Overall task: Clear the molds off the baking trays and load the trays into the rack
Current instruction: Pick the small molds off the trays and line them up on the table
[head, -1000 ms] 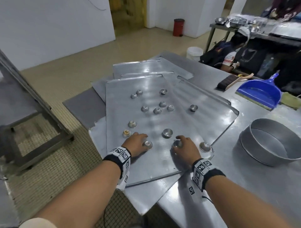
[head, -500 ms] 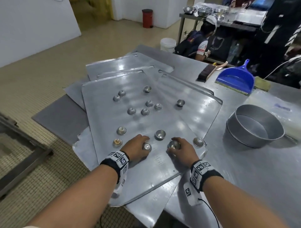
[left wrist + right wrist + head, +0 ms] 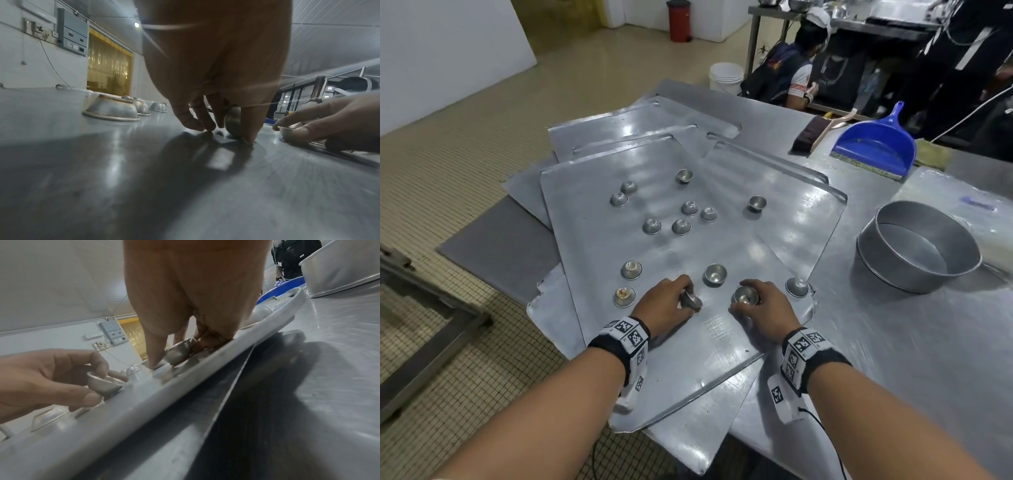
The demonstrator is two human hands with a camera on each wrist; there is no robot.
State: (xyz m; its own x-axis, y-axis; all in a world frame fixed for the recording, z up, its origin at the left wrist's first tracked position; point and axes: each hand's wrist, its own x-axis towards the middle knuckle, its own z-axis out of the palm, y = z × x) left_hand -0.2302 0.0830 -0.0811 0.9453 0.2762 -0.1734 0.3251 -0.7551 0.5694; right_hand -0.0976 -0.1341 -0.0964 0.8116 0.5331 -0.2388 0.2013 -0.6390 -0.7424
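Several flat metal baking trays lie stacked askew on the steel table; the top tray (image 3: 599,240) carries several small round metal molds, such as one mold (image 3: 715,274) standing open side up between my hands. My left hand (image 3: 671,301) pinches a small mold (image 3: 691,299) (image 3: 233,121) near the tray's front and has tipped it up on its edge. My right hand (image 3: 760,305) curls thumb and fingers round another upright mold (image 3: 745,295) (image 3: 179,352). A further mold (image 3: 797,286) lies upside down just right of my right hand.
A round metal cake pan (image 3: 917,246) stands on the table to the right. A blue dustpan (image 3: 876,144) and a brush (image 3: 808,135) lie at the back. A metal rack frame (image 3: 431,308) stands on the floor at left. A person (image 3: 791,68) crouches beyond the table.
The head view has swung right and nearer. My left hand has tipped its mold up off the tray; my right hand has closed round its mold.
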